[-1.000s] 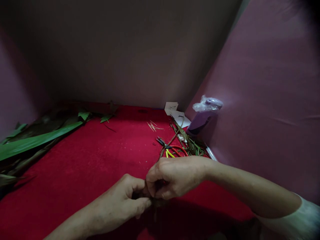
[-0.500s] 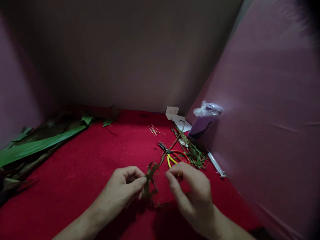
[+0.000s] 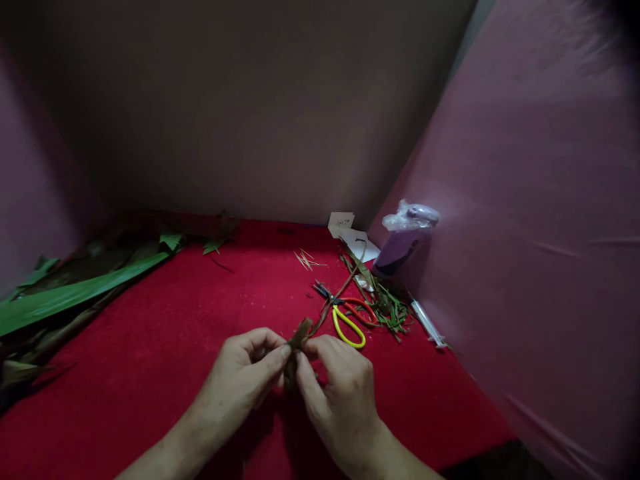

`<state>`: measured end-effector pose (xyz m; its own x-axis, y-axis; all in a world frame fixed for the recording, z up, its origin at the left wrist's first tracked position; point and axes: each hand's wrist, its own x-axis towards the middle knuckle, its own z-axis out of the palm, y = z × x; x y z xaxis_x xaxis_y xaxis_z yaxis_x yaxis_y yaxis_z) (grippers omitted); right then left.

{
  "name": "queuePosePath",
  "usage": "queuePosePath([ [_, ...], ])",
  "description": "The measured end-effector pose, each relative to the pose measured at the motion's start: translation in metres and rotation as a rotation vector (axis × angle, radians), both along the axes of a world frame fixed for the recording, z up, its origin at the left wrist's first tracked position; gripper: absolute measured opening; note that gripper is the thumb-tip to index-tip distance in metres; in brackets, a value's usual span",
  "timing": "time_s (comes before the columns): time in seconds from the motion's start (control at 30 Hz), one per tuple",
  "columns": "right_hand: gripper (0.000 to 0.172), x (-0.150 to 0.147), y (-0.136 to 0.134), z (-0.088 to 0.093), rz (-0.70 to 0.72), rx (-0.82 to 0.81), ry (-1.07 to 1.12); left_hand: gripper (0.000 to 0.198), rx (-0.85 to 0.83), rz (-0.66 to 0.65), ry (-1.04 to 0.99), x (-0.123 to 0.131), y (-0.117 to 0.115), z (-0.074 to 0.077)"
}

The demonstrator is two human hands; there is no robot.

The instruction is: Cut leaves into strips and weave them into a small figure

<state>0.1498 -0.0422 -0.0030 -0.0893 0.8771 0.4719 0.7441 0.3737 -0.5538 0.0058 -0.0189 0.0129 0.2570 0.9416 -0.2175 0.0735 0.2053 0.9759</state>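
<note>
Left hand [image 3: 243, 377] is pinching a folded brown-green leaf strip [image 3: 302, 331] between thumb and index finger. Right hand [image 3: 345, 393] is gripping the same strip from the other side, thumb and index nearly meeting the left ones; its other fingers are curling under, mostly hidden. So both sets of fingers are closing on the strip, neither one free. Strip is sitting low center, over the red tabletop [image 3: 200, 293], its top end poking up between the hands; lower part is showing only dimly in shadow. Scissors [image 3: 336, 302] are lying just beyond the right hand, yellow and red handles spread, blades pointing away to the left. A thin brown stem [image 3: 350, 279] is running by them toward the leaf scraps [image 3: 393, 307]. Clear syringe [image 3: 427, 323] is lying right of the scraps, near the pink wall [image 3: 530, 187]. Purple bottle [image 3: 397, 253] is leaning by that wall, clear plastic [image 3: 400, 220] wrapping its top. White paper [image 3: 357, 247] is lying behind the scraps; thin sticks [image 3: 307, 262] are scattering left of it. Long green leaf [image 3: 90, 285] is stretching along the far left.
</note>
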Motion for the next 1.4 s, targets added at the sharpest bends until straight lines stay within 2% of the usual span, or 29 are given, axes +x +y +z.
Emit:
queuePosePath([
  [0.17, 0.02, 0.0, 0.001, -0.001, 0.056, -0.261, 0.235, 0.025, -0.015, -0.018, -0.041, -0.001, -0.002, -0.003],
  [0.23, 0.023, -0.001, 0.0, -0.001, 0.09, -0.311, 0.315, 0.027, -0.029, -0.015, -0.051, 0.0, -0.002, -0.003],
  [0.5, 0.016, -0.005, -0.001, 0.0, 0.095, -0.313, 0.527, 0.027, -0.034, 0.018, -0.06, 0.002, 0.0, 0.0],
  [0.63, 0.016, -0.007, 0.0, -0.003, 0.099, -0.334, 0.583, 0.021, 0.07, 0.03, -0.079, -0.001, 0.0, -0.005],
  [0.8, 0.013, -0.007, 0.006, -0.007, 0.072, -0.374, 0.659, 0.019, 0.126, -0.058, -0.12, 0.0, -0.002, -0.009],
  [0.97, 0.013, -0.003, 0.004, -0.003, 0.025, -0.364, 0.649, 0.02, 0.241, -0.003, 0.073, 0.002, -0.007, -0.008],
  [1.1, 0.019, 0.0, 0.005, 0.003, -0.017, -0.327, 0.725, 0.016, 0.436, -0.003, 0.234, 0.002, -0.01, -0.009],
  [1.2, 0.017, 0.001, 0.01, 0.004, -0.045, -0.304, 0.721, 0.014, 0.544, 0.017, 0.306, 0.002, -0.01, -0.01],
  [1.4, 0.005, 0.002, 0.013, 0.003, -0.008, -0.294, 0.722, 0.017, 0.478, 0.003, 0.28, 0.001, -0.01, -0.009],
])
